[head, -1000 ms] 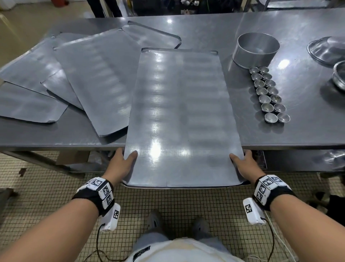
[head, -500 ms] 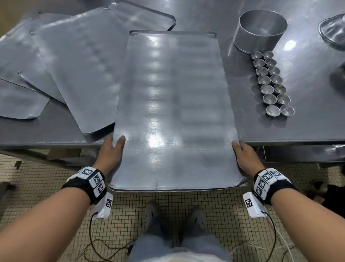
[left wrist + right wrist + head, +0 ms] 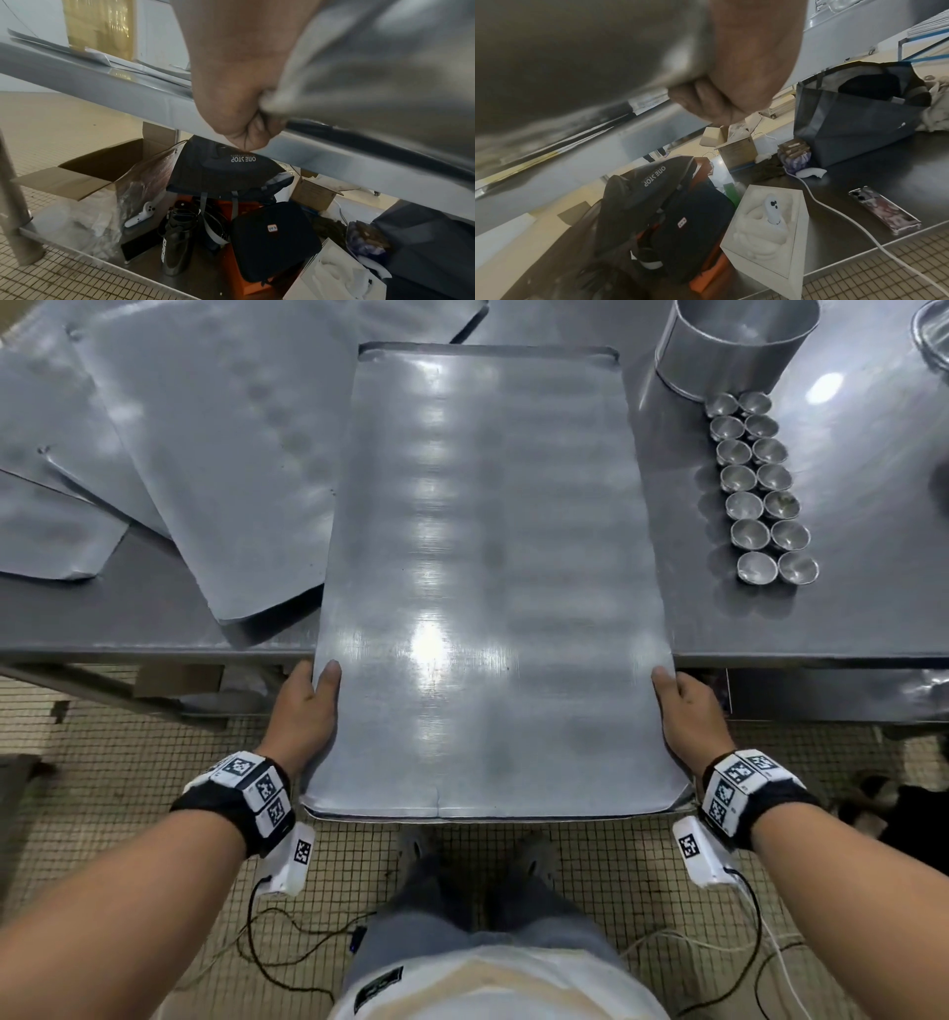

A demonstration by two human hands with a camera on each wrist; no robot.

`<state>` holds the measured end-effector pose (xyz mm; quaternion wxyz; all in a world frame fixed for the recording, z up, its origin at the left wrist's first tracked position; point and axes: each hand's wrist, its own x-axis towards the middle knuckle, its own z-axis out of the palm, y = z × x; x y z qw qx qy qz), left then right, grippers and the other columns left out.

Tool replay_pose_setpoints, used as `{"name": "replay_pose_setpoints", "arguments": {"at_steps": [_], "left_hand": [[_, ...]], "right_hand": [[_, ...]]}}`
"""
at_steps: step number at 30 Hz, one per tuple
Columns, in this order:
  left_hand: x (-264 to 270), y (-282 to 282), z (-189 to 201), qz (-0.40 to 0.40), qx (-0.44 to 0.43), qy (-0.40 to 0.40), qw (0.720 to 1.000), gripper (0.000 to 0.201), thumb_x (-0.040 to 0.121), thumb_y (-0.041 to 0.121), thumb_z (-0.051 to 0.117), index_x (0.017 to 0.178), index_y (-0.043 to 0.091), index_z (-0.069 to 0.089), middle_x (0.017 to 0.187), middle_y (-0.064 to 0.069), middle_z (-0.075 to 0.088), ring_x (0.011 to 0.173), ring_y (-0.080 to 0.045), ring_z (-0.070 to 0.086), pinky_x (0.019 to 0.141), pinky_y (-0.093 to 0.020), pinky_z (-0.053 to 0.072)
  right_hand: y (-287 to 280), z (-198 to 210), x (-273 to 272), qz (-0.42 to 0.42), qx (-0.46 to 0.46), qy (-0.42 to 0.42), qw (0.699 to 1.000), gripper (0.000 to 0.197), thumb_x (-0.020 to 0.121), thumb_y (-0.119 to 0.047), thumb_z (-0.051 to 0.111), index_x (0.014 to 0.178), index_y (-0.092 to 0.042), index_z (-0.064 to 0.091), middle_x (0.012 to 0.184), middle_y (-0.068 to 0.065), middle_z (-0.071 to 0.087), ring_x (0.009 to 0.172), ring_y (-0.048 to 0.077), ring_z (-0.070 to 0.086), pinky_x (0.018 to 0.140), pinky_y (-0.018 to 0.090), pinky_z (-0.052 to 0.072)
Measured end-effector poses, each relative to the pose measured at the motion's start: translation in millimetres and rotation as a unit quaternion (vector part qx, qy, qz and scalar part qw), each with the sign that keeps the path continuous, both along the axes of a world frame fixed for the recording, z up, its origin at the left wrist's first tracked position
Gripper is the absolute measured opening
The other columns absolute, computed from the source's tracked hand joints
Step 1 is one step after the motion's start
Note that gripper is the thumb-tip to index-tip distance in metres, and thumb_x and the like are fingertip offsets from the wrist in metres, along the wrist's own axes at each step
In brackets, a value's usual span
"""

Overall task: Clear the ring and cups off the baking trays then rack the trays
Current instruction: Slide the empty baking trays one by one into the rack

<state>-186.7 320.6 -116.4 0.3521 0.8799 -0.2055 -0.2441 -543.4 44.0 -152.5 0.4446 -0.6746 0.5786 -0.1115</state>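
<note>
A large bare metal baking tray (image 3: 488, 567) juts over the steel table's front edge (image 3: 154, 654), its near end in the air. My left hand (image 3: 303, 711) grips its left edge, thumb on top, fingers curled underneath (image 3: 246, 130). My right hand (image 3: 690, 711) grips the right edge the same way, its fingers (image 3: 700, 97) under the tray's underside (image 3: 577, 50). The metal ring (image 3: 734, 346) stands on the table at the far right. Several small metal cups (image 3: 760, 490) sit in two rows in front of it.
Other flat trays (image 3: 215, 454) lie overlapping on the table's left half. A shiny bowl rim (image 3: 932, 336) shows at the far right edge. Below the tabletop a lower shelf holds bags (image 3: 226, 170), cardboard boxes (image 3: 90, 172), a white box (image 3: 767, 223) and a phone (image 3: 883, 211).
The tray has slid toward me, further off the table's front edge, with both hands still on its sides. The head view has tipped downward.
</note>
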Motion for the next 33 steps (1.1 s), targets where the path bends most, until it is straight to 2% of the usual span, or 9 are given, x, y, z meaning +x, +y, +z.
{"name": "replay_pose_setpoints", "arguments": {"at_steps": [3, 8, 14, 18, 23, 26, 28, 31, 33], "left_hand": [[3.8, 3.3, 1.4, -0.008, 0.012, 0.001, 1.000, 0.042, 0.102, 0.052, 0.043, 0.109, 0.013, 0.057, 0.108, -0.004, 0.064, 0.101, -0.024, 0.062, 0.091, -0.048, 0.051], [-1.4, 9.7, 7.8, -0.029, 0.029, -0.008, 0.999, 0.045, 0.102, 0.054, 0.041, 0.109, 0.013, 0.056, 0.106, -0.004, 0.064, 0.098, -0.023, 0.061, 0.087, -0.046, 0.050], [-15.7, 15.9, 17.3, -0.010, -0.005, -0.022, 1.000, 0.040, 0.102, 0.052, 0.044, 0.103, 0.014, 0.058, 0.099, -0.002, 0.065, 0.091, -0.021, 0.063, 0.074, -0.039, 0.049], [-17.5, 19.2, 27.6, 0.000, -0.042, -0.028, 0.999, 0.041, 0.101, 0.054, 0.046, 0.101, 0.016, 0.060, 0.100, -0.004, 0.068, 0.092, -0.022, 0.065, 0.082, -0.046, 0.055], [-22.5, 22.7, 48.1, 0.021, -0.092, -0.047, 0.994, 0.037, 0.102, 0.046, 0.049, 0.101, 0.012, 0.063, 0.098, -0.002, 0.069, 0.090, -0.019, 0.066, 0.074, -0.036, 0.052], [-17.6, 30.8, 60.5, 0.047, -0.119, -0.062, 0.990, 0.041, 0.102, 0.046, 0.051, 0.094, 0.006, 0.062, 0.090, -0.007, 0.067, 0.079, -0.018, 0.062, 0.066, -0.033, 0.047], [-7.2, 39.6, 69.8, 0.066, -0.135, -0.076, 0.986, 0.052, 0.098, 0.055, 0.054, 0.092, 0.004, 0.060, 0.086, -0.008, 0.066, 0.076, -0.022, 0.060, 0.068, -0.037, 0.048], [11.6, 55.5, 89.8, 0.087, -0.130, -0.111, 0.981, 0.047, 0.094, 0.060, 0.057, 0.092, 0.014, 0.063, 0.091, -0.004, 0.071, 0.084, -0.023, 0.067, 0.075, -0.041, 0.053], [25.5, 68.2, 103.4, 0.115, -0.141, -0.133, 0.974, 0.039, 0.095, 0.055, 0.059, 0.088, 0.016, 0.061, 0.088, -0.004, 0.070, 0.082, -0.026, 0.067, 0.070, -0.037, 0.050]], "right_hand": [[-0.6, 6.1, -1.5, -0.001, -0.020, -0.003, 1.000, 0.059, 0.100, -0.055, 0.045, 0.086, 0.001, 0.059, 0.088, 0.020, 0.066, 0.082, 0.035, 0.061, 0.073, 0.040, 0.048], [-0.7, 18.1, -12.3, 0.012, -0.046, -0.007, 0.999, 0.063, 0.099, -0.056, 0.046, 0.082, 0.004, 0.057, 0.085, 0.025, 0.065, 0.072, 0.032, 0.057, 0.068, 0.041, 0.048], [-2.8, 39.9, -22.3, 0.031, -0.083, -0.002, 0.996, 0.062, 0.100, -0.054, 0.046, 0.077, 0.002, 0.059, 0.078, 0.020, 0.065, 0.077, 0.038, 0.062, 0.064, 0.037, 0.045], [-9.3, 58.3, -22.2, 0.045, -0.116, -0.004, 0.992, 0.063, 0.100, -0.056, 0.045, 0.072, -0.001, 0.061, 0.072, 0.015, 0.067, 0.075, 0.035, 0.064, 0.065, 0.038, 0.046], [-17.3, 77.4, -11.0, 0.056, -0.121, -0.025, 0.991, 0.067, 0.094, -0.067, 0.043, 0.079, -0.006, 0.066, 0.075, 0.011, 0.071, 0.078, 0.031, 0.067, 0.073, 0.043, 0.053], [-15.8, 100.4, 6.6, 0.069, -0.134, -0.049, 0.987, 0.057, 0.098, -0.056, 0.052, 0.074, -0.006, 0.066, 0.072, 0.007, 0.070, 0.075, 0.026, 0.066, 0.066, 0.035, 0.047], [-17.0, 115.4, 23.5, 0.081, -0.140, -0.070, 0.984, 0.051, 0.096, -0.054, 0.057, 0.074, -0.010, 0.068, 0.072, 0.000, 0.070, 0.073, 0.020, 0.066, 0.065, 0.032, 0.046], [-17.6, 142.4, 58.2, 0.114, -0.152, -0.105, 0.976, 0.046, 0.093, -0.056, 0.060, 0.085, -0.013, 0.074, 0.079, -0.006, 0.073, 0.076, 0.015, 0.068, 0.070, 0.032, 0.052], [-17.3, 160.0, 86.3, 0.142, -0.172, -0.105, 0.969, 0.045, 0.094, -0.054, 0.060, 0.089, -0.011, 0.073, 0.078, -0.006, 0.069, 0.073, 0.014, 0.064, 0.069, 0.027, 0.050]]}}
